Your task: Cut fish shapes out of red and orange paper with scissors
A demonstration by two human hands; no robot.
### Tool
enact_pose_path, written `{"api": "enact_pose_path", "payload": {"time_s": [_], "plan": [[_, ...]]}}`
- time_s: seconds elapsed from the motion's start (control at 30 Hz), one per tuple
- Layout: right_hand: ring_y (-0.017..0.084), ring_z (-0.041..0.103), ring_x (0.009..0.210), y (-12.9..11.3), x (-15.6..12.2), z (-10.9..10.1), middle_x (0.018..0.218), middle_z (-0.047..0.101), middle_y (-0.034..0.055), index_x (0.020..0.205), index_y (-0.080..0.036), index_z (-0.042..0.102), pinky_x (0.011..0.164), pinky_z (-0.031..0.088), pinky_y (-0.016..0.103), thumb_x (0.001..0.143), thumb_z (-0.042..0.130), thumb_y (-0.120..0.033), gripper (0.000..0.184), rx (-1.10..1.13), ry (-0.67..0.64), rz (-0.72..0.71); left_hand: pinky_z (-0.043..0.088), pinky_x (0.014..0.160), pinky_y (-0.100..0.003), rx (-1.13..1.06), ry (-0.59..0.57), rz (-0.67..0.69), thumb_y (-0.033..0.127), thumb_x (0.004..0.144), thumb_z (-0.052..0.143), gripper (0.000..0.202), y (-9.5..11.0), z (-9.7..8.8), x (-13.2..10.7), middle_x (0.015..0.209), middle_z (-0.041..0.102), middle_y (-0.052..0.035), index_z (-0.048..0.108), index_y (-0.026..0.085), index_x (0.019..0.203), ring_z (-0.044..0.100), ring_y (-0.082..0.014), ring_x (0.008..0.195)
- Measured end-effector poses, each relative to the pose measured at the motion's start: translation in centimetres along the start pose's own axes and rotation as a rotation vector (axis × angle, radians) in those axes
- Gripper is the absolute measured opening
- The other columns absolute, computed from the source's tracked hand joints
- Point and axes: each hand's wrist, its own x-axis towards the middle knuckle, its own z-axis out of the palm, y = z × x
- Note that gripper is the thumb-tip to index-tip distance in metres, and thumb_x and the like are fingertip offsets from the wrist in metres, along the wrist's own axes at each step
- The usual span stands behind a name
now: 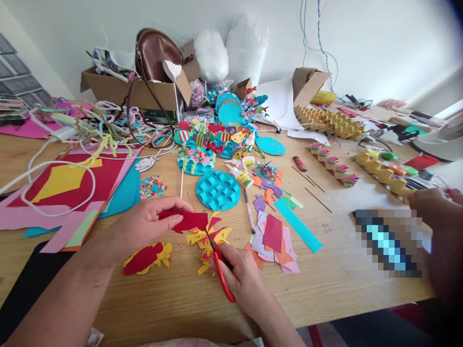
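Note:
My left hand (155, 219) is closed on a piece of dark red paper (193, 220), thumb on top, and the sheet sticks out to the right. My right hand (238, 270) grips red-handled scissors (224, 282). Their blades point up and left and meet the paper's right edge. Beneath them lies a pile of yellow and red paper scraps (208, 243). Red fish-shaped cutouts (144, 258) rest on yellow ones at the lower left. To the right of the scissors sits a stack of pink, purple and red paper pieces (278, 241).
Coloured sheets (72, 183) and a white cable (94, 185) cover the left side. Blue decorated discs (217, 190), glue bottles (240, 176), a pen (249, 210) and thin sticks (318, 200) lie ahead. Another person's hand (434, 207) is at the right, near a pixelated object (388, 246).

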Motion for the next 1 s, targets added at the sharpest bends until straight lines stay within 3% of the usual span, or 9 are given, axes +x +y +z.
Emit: {"api": "enact_pose_path", "payload": {"time_s": [0.07, 0.17, 0.3, 0.4, 0.5, 0.63, 0.73, 0.9, 1.0], "plan": [[0.010, 0.032, 0.047, 0.0, -0.1, -0.4, 0.055, 0.038, -0.0042, 0.064, -0.021, 0.032, 0.047, 0.021, 0.023, 0.088, 0.040, -0.029, 0.026, -0.042, -0.024, 0.010, 0.045, 0.071, -0.026, 0.195, -0.099, 0.039, 0.030, 0.082, 0.056, 0.018, 0.4, -0.4, 0.2, 0.091, 0.072, 0.0005, 0.069, 0.025, 0.094, 0.064, -0.0198, 0.083], [0.011, 0.034, 0.049, -0.2, -0.3, -1.0, 0.057, 0.041, -0.0030, 0.066, -0.021, 0.033, 0.048, 0.021, 0.023, 0.089, 0.039, -0.029, 0.025, -0.094, -0.046, 0.006, 0.043, 0.072, -0.026, 0.362, -0.160, 0.098, 0.029, 0.083, 0.055, 0.018, 1.2, -0.3, 0.3, 0.094, 0.072, 0.0008, 0.068, 0.025, 0.095, 0.063, -0.0196, 0.085], [0.011, 0.034, 0.049, -0.7, -0.1, -2.0, 0.056, 0.040, -0.0032, 0.065, -0.021, 0.032, 0.049, 0.022, 0.024, 0.089, 0.041, -0.029, 0.027, -0.167, -0.056, -0.030, 0.038, 0.060, -0.024, 0.476, -0.215, 0.139, 0.031, 0.087, 0.047, 0.022, 2.7, 0.6, 0.3, 0.072, 0.066, 0.0019, 0.067, 0.022, 0.083, 0.058, -0.0156, 0.068], [0.011, 0.034, 0.050, -1.2, 0.0, -2.7, 0.057, 0.041, -0.0025, 0.065, -0.021, 0.033, 0.049, 0.022, 0.024, 0.089, 0.042, -0.030, 0.027, -0.182, -0.074, -0.023, 0.034, 0.057, -0.023, 0.472, -0.184, 0.198, 0.030, 0.087, 0.047, 0.028, 3.5, 1.3, 0.6, 0.060, 0.057, 0.0032, 0.063, 0.020, 0.067, 0.052, -0.0134, 0.060], [0.010, 0.034, 0.049, -1.1, 0.0, -3.1, 0.056, 0.040, -0.0032, 0.064, -0.021, 0.033, 0.048, 0.021, 0.023, 0.090, 0.044, -0.032, 0.031, -0.115, -0.074, -0.040, 0.034, 0.056, -0.021, 0.298, -0.156, 0.175, 0.029, 0.083, 0.052, 0.025, 3.4, 1.8, 0.9, 0.060, 0.057, 0.0035, 0.063, 0.020, 0.062, 0.051, -0.0128, 0.060], [0.009, 0.033, 0.047, -0.5, -0.1, -2.7, 0.053, 0.037, -0.0054, 0.061, -0.021, 0.033, 0.045, 0.022, 0.022, 0.090, 0.048, -0.036, 0.036, 0.096, -0.084, -0.032, 0.034, 0.047, -0.019, -0.166, -0.198, -0.039, 0.032, 0.079, 0.059, 0.014, 2.6, 2.6, 0.9, 0.058, 0.057, 0.0048, 0.065, 0.021, 0.073, 0.047, -0.0102, 0.050], [0.009, 0.036, 0.044, -0.3, -0.1, -2.1, 0.049, 0.040, -0.0051, 0.059, -0.021, 0.036, 0.042, 0.025, 0.020, 0.090, 0.046, -0.041, 0.039, 0.315, -0.094, 0.007, 0.036, 0.046, -0.018, -0.409, -0.151, -0.143, 0.033, 0.076, 0.064, 0.014, 2.3, 3.5, 0.6, 0.058, 0.058, 0.0043, 0.062, 0.020, 0.072, 0.047, -0.0087, 0.048], [0.008, 0.041, 0.039, -0.5, 0.1, -1.3, 0.045, 0.045, -0.0047, 0.059, -0.020, 0.041, 0.039, 0.030, 0.018, 0.087, 0.048, -0.054, 0.045, 0.552, -0.102, 0.110, 0.035, 0.045, -0.015, -0.548, -0.047, -0.190, 0.035, 0.071, 0.069, 0.022, 2.2, 4.9, 0.7, 0.056, 0.056, 0.0053, 0.057, 0.018, 0.067, 0.046, -0.0065, 0.048], [0.008, 0.039, 0.038, -0.4, 0.2, -1.0, 0.044, 0.045, -0.0046, 0.060, -0.020, 0.043, 0.038, 0.030, 0.018, 0.084, 0.047, -0.064, 0.050, 0.630, -0.076, 0.103, 0.035, 0.045, -0.016, -0.585, -0.052, -0.221, 0.038, 0.069, 0.070, 0.025, 2.0, 5.4, 0.9, 0.055, 0.055, 0.0062, 0.054, 0.019, 0.067, 0.044, -0.0065, 0.046]]}}
